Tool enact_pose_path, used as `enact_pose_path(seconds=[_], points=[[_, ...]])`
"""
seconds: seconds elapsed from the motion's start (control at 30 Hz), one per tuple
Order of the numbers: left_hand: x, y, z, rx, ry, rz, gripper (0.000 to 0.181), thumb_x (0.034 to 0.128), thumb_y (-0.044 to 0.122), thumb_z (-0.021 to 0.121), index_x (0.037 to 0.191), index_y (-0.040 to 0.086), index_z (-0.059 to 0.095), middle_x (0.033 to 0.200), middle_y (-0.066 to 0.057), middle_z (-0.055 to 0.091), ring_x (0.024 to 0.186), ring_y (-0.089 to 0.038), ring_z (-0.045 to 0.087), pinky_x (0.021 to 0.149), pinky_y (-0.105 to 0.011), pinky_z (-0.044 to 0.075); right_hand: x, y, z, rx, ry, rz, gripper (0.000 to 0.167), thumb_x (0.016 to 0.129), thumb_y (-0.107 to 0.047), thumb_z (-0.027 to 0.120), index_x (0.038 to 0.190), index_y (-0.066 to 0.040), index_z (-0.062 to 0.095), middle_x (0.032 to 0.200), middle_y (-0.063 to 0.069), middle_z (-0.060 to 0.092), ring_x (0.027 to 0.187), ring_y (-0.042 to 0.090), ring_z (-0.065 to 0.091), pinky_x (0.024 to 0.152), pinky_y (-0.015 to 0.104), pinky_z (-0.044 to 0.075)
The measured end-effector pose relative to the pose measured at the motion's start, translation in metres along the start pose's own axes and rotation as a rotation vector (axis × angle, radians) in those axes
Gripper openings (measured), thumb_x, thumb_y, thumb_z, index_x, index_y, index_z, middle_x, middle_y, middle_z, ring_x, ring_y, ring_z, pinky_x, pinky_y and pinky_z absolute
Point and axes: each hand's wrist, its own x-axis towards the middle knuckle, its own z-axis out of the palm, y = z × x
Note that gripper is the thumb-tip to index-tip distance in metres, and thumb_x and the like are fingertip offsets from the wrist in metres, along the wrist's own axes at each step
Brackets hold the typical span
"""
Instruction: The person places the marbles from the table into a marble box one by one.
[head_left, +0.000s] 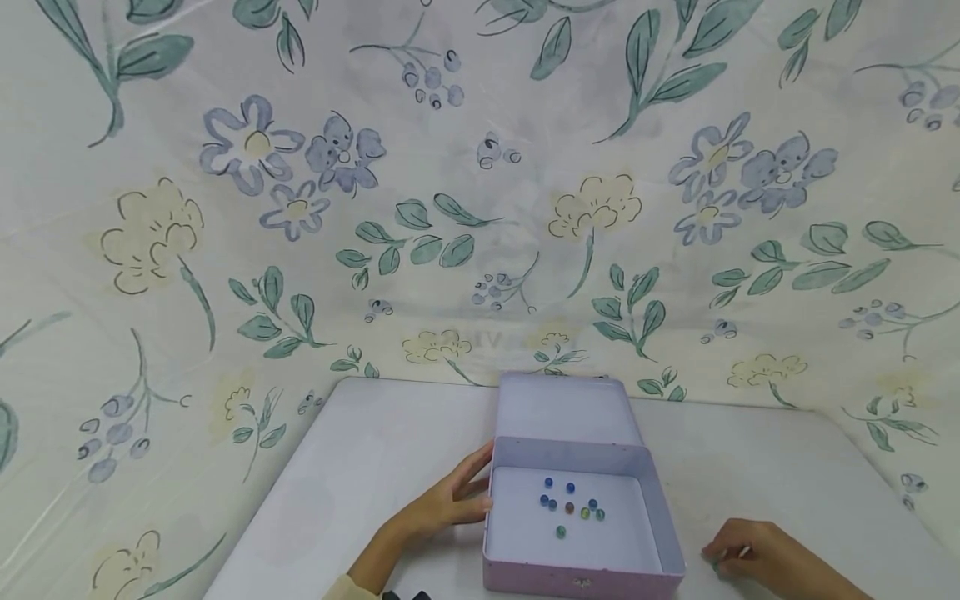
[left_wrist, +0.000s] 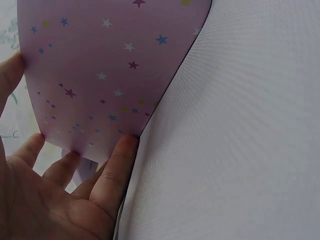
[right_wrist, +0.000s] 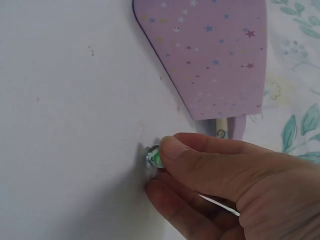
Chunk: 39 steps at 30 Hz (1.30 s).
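A purple-pink tin box [head_left: 577,581] with a hinged lid [head_left: 566,408] stands with the lid swung back. Several glass marbles, blue, green and one brownish marble [head_left: 569,508], lie on its pale floor. My left hand [head_left: 456,492] rests against the box's left outer wall, its fingers spread and touching the star-printed side [left_wrist: 110,65]. To the right of the box, low over the tabletop, my right hand [head_left: 757,550] pinches a clear green marble [right_wrist: 156,158] between thumb and fingers. The other fingers of that hand are curled beneath.
The box stands on a white table [head_left: 375,442], whose far edge meets a hanging cloth [head_left: 450,250] printed with flowers and leaves. Small dark specks [right_wrist: 91,51] dot the tabletop. A dark object [head_left: 408,596] shows at the bottom edge of the head view, too cut off to identify.
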Motion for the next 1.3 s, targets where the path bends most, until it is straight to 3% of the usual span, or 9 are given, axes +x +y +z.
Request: enact_pose_path(seconds=[0.13, 0.23, 0.43, 0.53, 0.67, 0.93, 1.3], points=[[0.000, 0.000, 0.000, -0.002, -0.001, 0.001, 0.084, 0.0980, 0.028, 0.064, 0.162, 0.030, 0.010, 0.170, -0.011, 0.002, 0.150, -0.053, 0.015, 0.106, -0.054, 0.049, -0.001, 0.004, 0.001, -0.029, 0.014, -0.099, 0.012, 0.088, -0.015, 0.073, 0.099, -0.013, 0.077, 0.099, -0.002, 0.073, 0.089, -0.004, 0.063, 0.079, 0.024, 0.059], [0.001, -0.001, 0.000, -0.006, -0.005, 0.003, 0.084, 0.0981, 0.029, 0.064, 0.162, 0.031, 0.009, 0.170, -0.011, 0.002, 0.150, -0.053, 0.015, 0.106, -0.055, 0.048, -0.001, 0.004, 0.001, -0.053, 0.019, -0.117, 0.011, 0.088, -0.014, 0.072, 0.098, -0.014, 0.077, 0.096, -0.005, 0.072, 0.086, -0.005, 0.062, 0.076, 0.017, 0.057], [-0.001, -0.002, 0.001, 0.003, 0.002, -0.014, 0.083, 0.0974, 0.035, 0.063, 0.161, 0.036, 0.010, 0.170, -0.008, 0.004, 0.151, -0.049, 0.017, 0.108, -0.058, 0.045, 0.000, -0.002, 0.004, -0.065, 0.027, -0.040, 0.012, 0.088, -0.013, 0.073, 0.099, -0.015, 0.078, 0.095, -0.005, 0.073, 0.082, 0.000, 0.064, 0.079, 0.030, 0.061], [-0.002, -0.002, 0.001, 0.006, 0.004, -0.012, 0.083, 0.0974, 0.035, 0.063, 0.161, 0.037, 0.010, 0.170, -0.007, 0.004, 0.151, -0.049, 0.017, 0.108, -0.059, 0.045, 0.001, -0.002, 0.003, -0.079, 0.026, -0.061, 0.012, 0.088, -0.011, 0.073, 0.098, -0.013, 0.078, 0.095, -0.005, 0.074, 0.083, -0.001, 0.065, 0.077, 0.026, 0.060], [-0.002, -0.002, 0.001, 0.002, 0.007, -0.013, 0.082, 0.0973, 0.035, 0.064, 0.160, 0.039, 0.011, 0.170, -0.006, 0.004, 0.151, -0.049, 0.017, 0.108, -0.059, 0.045, 0.002, 0.001, -0.001, -0.108, 0.029, -0.139, 0.011, 0.087, -0.010, 0.072, 0.097, -0.013, 0.078, 0.093, -0.006, 0.074, 0.083, -0.004, 0.065, 0.073, 0.019, 0.058], [-0.001, -0.001, 0.002, -0.008, 0.002, -0.017, 0.082, 0.0974, 0.034, 0.064, 0.160, 0.039, 0.012, 0.170, -0.006, 0.003, 0.151, -0.049, 0.016, 0.108, -0.058, 0.045, 0.004, 0.007, -0.002, -0.155, 0.096, -0.383, 0.012, 0.086, -0.007, 0.072, 0.096, -0.010, 0.078, 0.091, -0.006, 0.072, 0.084, -0.007, 0.062, 0.068, 0.018, 0.058], [0.000, -0.002, 0.001, -0.004, -0.002, -0.004, 0.083, 0.0979, 0.031, 0.064, 0.161, 0.034, 0.010, 0.170, -0.009, 0.002, 0.151, -0.050, 0.016, 0.107, -0.055, 0.047, 0.008, -0.004, -0.011, -0.155, 0.117, -0.433, 0.013, 0.086, -0.003, 0.072, 0.097, -0.009, 0.078, 0.091, -0.001, 0.072, 0.085, -0.006, 0.064, 0.069, 0.017, 0.058]])
